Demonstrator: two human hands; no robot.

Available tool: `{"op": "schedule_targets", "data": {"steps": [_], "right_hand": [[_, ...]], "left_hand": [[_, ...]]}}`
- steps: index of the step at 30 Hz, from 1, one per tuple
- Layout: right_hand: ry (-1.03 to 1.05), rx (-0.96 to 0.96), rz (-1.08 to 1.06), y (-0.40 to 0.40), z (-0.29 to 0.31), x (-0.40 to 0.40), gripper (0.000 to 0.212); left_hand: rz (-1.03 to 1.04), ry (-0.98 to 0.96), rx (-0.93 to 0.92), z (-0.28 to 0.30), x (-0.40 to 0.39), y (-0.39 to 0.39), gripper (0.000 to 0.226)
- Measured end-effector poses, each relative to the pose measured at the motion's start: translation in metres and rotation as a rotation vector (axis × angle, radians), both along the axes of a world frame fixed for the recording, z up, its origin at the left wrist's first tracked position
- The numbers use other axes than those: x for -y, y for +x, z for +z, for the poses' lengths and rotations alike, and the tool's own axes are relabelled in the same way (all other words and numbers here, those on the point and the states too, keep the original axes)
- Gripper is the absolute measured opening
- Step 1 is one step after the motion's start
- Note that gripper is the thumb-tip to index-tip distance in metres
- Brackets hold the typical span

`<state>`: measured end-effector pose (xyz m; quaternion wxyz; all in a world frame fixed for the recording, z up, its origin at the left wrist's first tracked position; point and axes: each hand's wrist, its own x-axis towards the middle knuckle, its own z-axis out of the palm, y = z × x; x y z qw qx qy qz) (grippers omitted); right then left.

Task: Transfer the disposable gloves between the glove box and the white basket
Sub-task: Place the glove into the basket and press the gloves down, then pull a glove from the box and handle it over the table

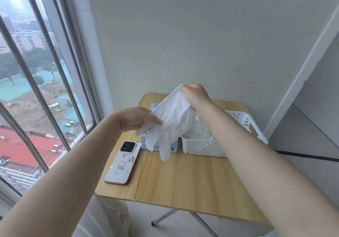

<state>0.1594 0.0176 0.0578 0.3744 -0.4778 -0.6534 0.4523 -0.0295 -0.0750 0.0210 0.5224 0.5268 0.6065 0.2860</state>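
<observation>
- One white disposable glove (172, 119) hangs in the air above the glove box (159, 145), its cuff at the top and its fingers drooping down toward 6 o'clock, in front of the box's near face.
- The right hand (197, 97) pinches the glove's cuff, fingers curled round the bunched edge.
- The left hand (137, 119) reaches in from 9 o'clock, fingers fairly straight, with the fingertips on the glove's left side; whether it grips cannot be told.
- One glove box sits on the wooden folding table (183, 178); its front bears dark printed characters, mostly hidden by the glove and not readable.
- One white basket (203, 147), perforated, stands just beside the box at 3 o'clock; a heap of white gloves (200, 132) lies inside it.
- One phone (122, 163) lies camera-side up at 7 o'clock from the box, in a pale case with a mountain pattern and small lettering too fine to read.
- A thin red cord (119, 121) circles the left wrist.
</observation>
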Motion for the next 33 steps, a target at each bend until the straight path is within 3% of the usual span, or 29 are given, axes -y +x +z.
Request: {"op": "schedule_targets", "data": {"steps": [3,7,8,10,14,19,23,25,30,33], "right_hand": [[-0.103,0.000,-0.019,0.003,-0.002,-0.002,0.011],[-0.319,-0.115,-0.004,0.013,-0.008,-0.006,0.018],[-0.350,-0.119,0.006,0.016,-0.010,-0.008,0.017],[-0.379,-0.073,0.003,0.024,-0.017,-0.011,0.019],[-0.389,0.013,-0.067,0.052,-0.031,-0.023,0.024],[-0.415,0.065,-0.154,0.099,-0.044,-0.037,0.027],[-0.405,0.138,-0.208,0.126,-0.054,-0.047,0.039],[-0.362,0.205,-0.225,0.137,-0.059,-0.051,0.033],[-0.155,0.404,-0.270,0.157,-0.077,-0.062,0.034],[-0.042,0.559,-0.289,0.163,-0.087,-0.066,0.033]], "left_hand": [[0.053,0.042,0.170,-0.003,0.002,0.000,0.025],[0.172,0.062,0.344,-0.004,0.001,0.002,0.025],[0.229,0.055,0.327,-0.003,-0.001,0.005,0.018],[0.278,0.037,0.229,-0.006,-0.010,0.011,0.028],[0.107,0.036,0.164,-0.005,-0.029,0.036,0.020],[-0.021,0.055,-0.168,0.007,-0.067,0.074,0.051],[-0.124,0.043,-0.489,0.012,-0.092,0.104,0.032],[-0.171,0.056,-0.637,0.011,-0.107,0.120,0.019],[-0.231,0.053,-0.935,-0.001,-0.130,0.144,0.029],[-0.201,0.072,-1.012,-0.006,-0.136,0.149,0.024]]}}
